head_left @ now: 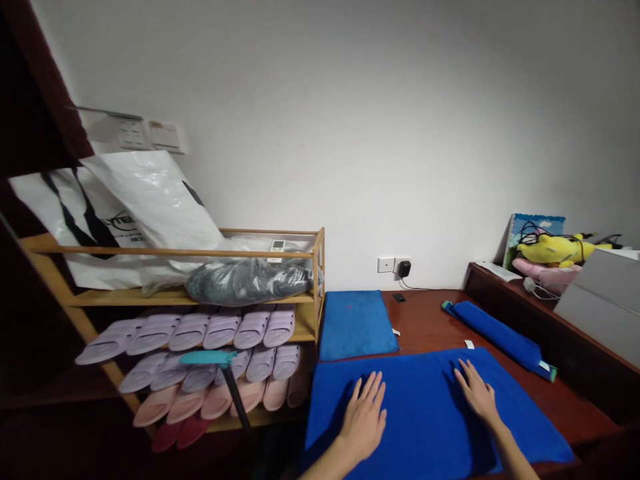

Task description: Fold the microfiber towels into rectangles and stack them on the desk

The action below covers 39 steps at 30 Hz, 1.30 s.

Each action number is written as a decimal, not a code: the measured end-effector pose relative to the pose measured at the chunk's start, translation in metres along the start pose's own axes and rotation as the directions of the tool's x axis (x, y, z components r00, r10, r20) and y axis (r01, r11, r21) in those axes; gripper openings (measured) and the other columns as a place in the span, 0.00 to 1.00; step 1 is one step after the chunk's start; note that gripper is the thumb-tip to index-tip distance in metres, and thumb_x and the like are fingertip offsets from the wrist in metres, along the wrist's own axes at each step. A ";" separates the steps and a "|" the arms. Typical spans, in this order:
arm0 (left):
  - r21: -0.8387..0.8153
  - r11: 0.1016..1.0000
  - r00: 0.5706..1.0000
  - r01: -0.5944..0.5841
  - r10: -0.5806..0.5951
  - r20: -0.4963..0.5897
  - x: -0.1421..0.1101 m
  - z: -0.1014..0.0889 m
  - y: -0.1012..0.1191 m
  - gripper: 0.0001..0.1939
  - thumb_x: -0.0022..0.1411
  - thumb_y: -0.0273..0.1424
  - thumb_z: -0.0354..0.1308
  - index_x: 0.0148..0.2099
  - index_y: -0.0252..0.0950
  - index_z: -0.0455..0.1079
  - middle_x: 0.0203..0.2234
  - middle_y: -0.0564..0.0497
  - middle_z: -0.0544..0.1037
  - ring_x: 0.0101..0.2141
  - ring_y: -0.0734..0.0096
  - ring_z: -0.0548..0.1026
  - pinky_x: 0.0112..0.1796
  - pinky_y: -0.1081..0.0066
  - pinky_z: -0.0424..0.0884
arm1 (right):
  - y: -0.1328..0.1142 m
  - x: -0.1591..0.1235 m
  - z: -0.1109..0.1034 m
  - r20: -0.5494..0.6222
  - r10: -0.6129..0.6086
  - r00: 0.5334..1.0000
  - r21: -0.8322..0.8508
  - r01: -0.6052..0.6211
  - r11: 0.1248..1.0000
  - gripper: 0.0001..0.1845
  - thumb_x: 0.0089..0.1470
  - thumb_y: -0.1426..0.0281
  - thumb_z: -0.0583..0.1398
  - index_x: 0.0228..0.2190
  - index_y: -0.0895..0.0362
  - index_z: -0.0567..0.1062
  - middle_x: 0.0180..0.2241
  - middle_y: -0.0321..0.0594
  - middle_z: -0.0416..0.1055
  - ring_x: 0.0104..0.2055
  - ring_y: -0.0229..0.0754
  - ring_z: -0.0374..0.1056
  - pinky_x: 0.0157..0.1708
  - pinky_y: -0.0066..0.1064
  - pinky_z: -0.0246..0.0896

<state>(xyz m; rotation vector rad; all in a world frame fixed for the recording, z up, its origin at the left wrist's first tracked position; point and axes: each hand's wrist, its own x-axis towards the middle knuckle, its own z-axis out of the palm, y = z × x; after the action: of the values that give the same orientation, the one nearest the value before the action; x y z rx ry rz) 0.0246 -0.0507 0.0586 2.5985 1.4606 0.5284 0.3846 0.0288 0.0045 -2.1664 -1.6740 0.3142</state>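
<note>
A bright blue towel (pixel 415 393) lies spread over the front of the reddish-brown table. My left hand (pixel 365 413) is over its left half, palm down, with the fingers stretched out. Over the right half is my right hand (pixel 477 393), also palm down with fingers extended. Both hands hold nothing; whether they press on the cloth or hover just above it, I cannot tell. Behind the spread towel sits a folded blue towel (pixel 355 323) by the wall. To the right, a rolled blue cloth (pixel 500 337) with green ends lies slantwise on the table.
A wooden rack (pixel 320 287) stands left, with several slippers (pixel 223 331), white bags (pixel 150 200) and a plastic-wrapped dark bundle (pixel 250 280). A black plug (pixel 404 268) sits in the wall socket. A raised ledge at right carries a yellow plush toy (pixel 550 250) and a white box (pixel 605 300).
</note>
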 end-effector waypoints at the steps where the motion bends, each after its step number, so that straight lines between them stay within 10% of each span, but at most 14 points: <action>1: -0.036 0.999 1.000 0.005 -0.005 -0.008 0.009 0.004 0.009 0.30 0.65 0.36 0.43 0.67 0.42 0.42 0.66 0.51 0.42 0.64 0.62 0.44 0.61 0.53 0.47 | -0.002 0.011 0.000 -0.016 0.044 0.999 -0.013 -0.045 0.999 0.36 0.55 0.48 0.39 0.59 0.49 0.55 0.65 0.43 0.47 0.66 0.45 0.41 0.60 0.53 0.40; 13: -0.183 0.981 0.984 0.070 -0.038 0.175 0.035 0.030 0.018 0.35 0.63 0.52 0.42 0.67 0.50 0.35 0.66 0.54 0.38 0.64 0.56 0.38 0.61 0.44 0.38 | 0.045 0.075 0.014 -0.167 0.165 0.972 -0.205 -0.198 0.958 0.39 0.54 0.46 0.36 0.61 0.51 0.53 0.65 0.44 0.46 0.66 0.48 0.39 0.59 0.57 0.36; 20: -0.157 0.986 0.986 0.065 -0.039 0.162 0.040 0.027 0.021 0.34 0.64 0.49 0.41 0.67 0.48 0.35 0.66 0.54 0.39 0.64 0.54 0.41 0.61 0.44 0.41 | 0.050 0.087 0.002 0.059 0.209 0.976 -0.183 -0.195 0.964 0.38 0.55 0.48 0.39 0.62 0.51 0.47 0.67 0.46 0.37 0.67 0.50 0.32 0.59 0.57 0.35; 30: -0.066 0.997 0.996 0.035 -0.030 0.080 0.040 0.031 0.023 0.32 0.66 0.45 0.41 0.67 0.44 0.35 0.66 0.50 0.43 0.64 0.58 0.44 0.61 0.48 0.44 | -0.027 -0.071 0.004 0.141 -0.312 0.940 -0.102 0.327 0.940 0.33 0.57 0.49 0.44 0.62 0.42 0.47 0.66 0.35 0.42 0.67 0.47 0.38 0.61 0.50 0.37; 35: -0.051 0.998 0.998 0.048 -0.046 0.039 0.012 0.012 0.038 0.33 0.65 0.40 0.45 0.68 0.46 0.36 0.66 0.50 0.42 0.64 0.60 0.44 0.61 0.48 0.44 | -0.018 -0.094 0.006 -0.038 -0.361 0.932 -0.098 0.356 0.929 0.31 0.59 0.53 0.42 0.59 0.53 0.58 0.62 0.43 0.54 0.65 0.44 0.45 0.59 0.41 0.45; 39: -0.014 0.947 0.939 0.320 -0.320 -0.127 -0.053 -0.001 0.029 0.32 0.66 0.36 0.44 0.68 0.46 0.36 0.66 0.49 0.41 0.64 0.56 0.43 0.59 0.46 0.49 | 0.019 -0.092 -0.012 -0.316 -0.175 0.932 -0.082 0.157 0.984 0.33 0.58 0.50 0.40 0.55 0.53 0.63 0.62 0.46 0.54 0.64 0.48 0.46 0.57 0.47 0.47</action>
<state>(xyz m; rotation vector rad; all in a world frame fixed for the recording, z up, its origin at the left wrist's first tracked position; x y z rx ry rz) 0.0220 -0.1111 0.0543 2.2965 1.8800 0.6554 0.3814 -0.0659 0.0022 -1.9667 -1.6752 -0.1304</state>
